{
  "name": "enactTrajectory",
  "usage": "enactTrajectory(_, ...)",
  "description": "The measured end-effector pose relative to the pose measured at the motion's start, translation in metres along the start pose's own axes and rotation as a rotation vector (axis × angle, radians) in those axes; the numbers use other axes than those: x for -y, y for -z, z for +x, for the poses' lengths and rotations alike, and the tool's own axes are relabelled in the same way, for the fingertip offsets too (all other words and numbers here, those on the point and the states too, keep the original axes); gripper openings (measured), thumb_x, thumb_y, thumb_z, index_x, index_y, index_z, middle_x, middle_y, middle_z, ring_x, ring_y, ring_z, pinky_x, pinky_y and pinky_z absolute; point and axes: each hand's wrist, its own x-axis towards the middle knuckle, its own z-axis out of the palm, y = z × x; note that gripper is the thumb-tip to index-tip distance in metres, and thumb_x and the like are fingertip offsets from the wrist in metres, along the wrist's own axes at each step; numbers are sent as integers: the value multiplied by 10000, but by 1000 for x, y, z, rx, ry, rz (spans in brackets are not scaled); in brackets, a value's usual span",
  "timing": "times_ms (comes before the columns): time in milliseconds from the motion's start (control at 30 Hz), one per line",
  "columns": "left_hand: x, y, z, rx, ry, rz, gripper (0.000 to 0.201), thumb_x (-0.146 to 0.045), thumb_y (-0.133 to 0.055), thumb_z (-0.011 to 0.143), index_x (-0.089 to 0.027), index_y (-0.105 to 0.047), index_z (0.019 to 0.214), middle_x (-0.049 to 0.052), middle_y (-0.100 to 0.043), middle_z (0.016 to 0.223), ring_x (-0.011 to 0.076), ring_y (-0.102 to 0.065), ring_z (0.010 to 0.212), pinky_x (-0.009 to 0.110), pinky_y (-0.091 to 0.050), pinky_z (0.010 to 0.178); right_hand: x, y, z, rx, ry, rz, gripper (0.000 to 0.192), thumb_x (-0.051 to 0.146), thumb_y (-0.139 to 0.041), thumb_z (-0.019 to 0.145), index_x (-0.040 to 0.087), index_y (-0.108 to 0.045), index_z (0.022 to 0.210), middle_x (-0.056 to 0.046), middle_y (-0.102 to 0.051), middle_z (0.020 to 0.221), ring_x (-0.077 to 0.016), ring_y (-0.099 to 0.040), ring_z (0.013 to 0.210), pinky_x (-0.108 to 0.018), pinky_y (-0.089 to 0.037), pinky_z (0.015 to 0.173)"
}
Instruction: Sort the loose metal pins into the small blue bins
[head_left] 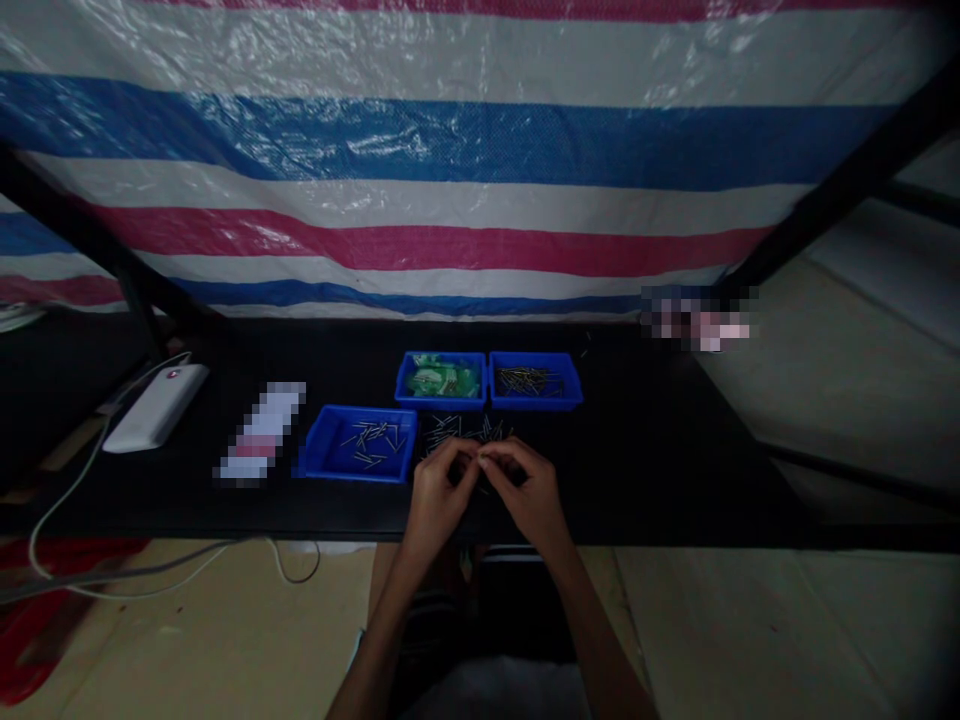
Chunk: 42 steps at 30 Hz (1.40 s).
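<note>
My left hand (pixel 445 488) and my right hand (pixel 525 485) meet fingertip to fingertip above the front part of the black table. Both are closed in a pinch; whatever lies between the fingertips is too small to make out. Just beyond them, several thin metal pins or screws (pixel 444 428) are scattered on the table. Left of my hands, a blue bin (pixel 322 440) has several thin silvery pieces in it. Two more blue bins stand behind: one (pixel 400 385) contains green and whitish small pieces, the other (pixel 574 385) dark brassy screw-like pieces.
A white power strip (pixel 159 408) with a cable lies at the left of the black table (pixel 637 470). Beside it is a blurred-out flat object (pixel 262 432). A striped plastic sheet (pixel 465 140) hangs behind, between dark slanted frame bars (pixel 840 180).
</note>
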Motion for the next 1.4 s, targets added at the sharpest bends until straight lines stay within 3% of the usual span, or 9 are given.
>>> enactTrajectory(633, 0, 0, 1, 13, -6, 27, 74, -206, -626, 963, -211, -699, 959, 16, -731, 900, 167, -688, 821, 260, -518, 756, -1, 0, 1, -18, 2, -18, 90, 255, -678, 941, 245, -762, 973, -18, -717, 902, -159, -674, 774, -271, -519, 672)
enactTrajectory(833, -1, -1, 2, 5, 5, 2, 81, -243, -634, 968, -209, -703, 994, 24, -746, 924, 166, -703, 818, 255, -529, 753, 4, 1, -3, -263, 42, 27, 83, 267, -656, 962, 231, -724, 994, -70, -737, 1135, -184, -707, 913, -282, -553, 718)
enactTrajectory(933, -1, -1, 1, -8, 7, 6, 97, -248, -630, 971, -207, -711, 1005, 26, -751, 913, 168, -707, 812, 252, -529, 732, 4, 2, 5, -418, -10, 69, 127, 318, -656, 970, 211, -686, 1031, -59, -786, 967, -175, -707, 754, -288, -560, 671)
enactTrajectory(1067, -2, 0, 1, -21, -17, 29, 118, -261, -620, 979, -204, -723, 991, 30, -754, 899, 175, -707, 812, 257, -532, 724, 7, 18, 41, -592, -19, -43, 244, 388, -675, 951, 166, -708, 1045, -65, -780, 840, -159, -652, 615, -266, -505, 582)
enactTrajectory(1233, -4, 0, 2, -21, -29, 49, 147, -275, -598, 996, -204, -726, 979, 31, -759, 912, 175, -703, 818, 257, -523, 721, 8, 40, 70, -587, 13, -264, 499, 388, -740, 892, 170, -652, 1332, -29, -777, 831, -139, -604, 576, -275, -513, 638)
enactTrajectory(1400, -4, 0, 2, -10, -25, 44, 146, -267, -587, 1002, -207, -716, 969, 32, -760, 943, 179, -703, 856, 253, -513, 728, -3, 36, 39, -548, -17, -273, 379, 411, -655, 964, 176, -678, 1260, -23, -764, 779, -154, -654, 609, -263, -507, 630)
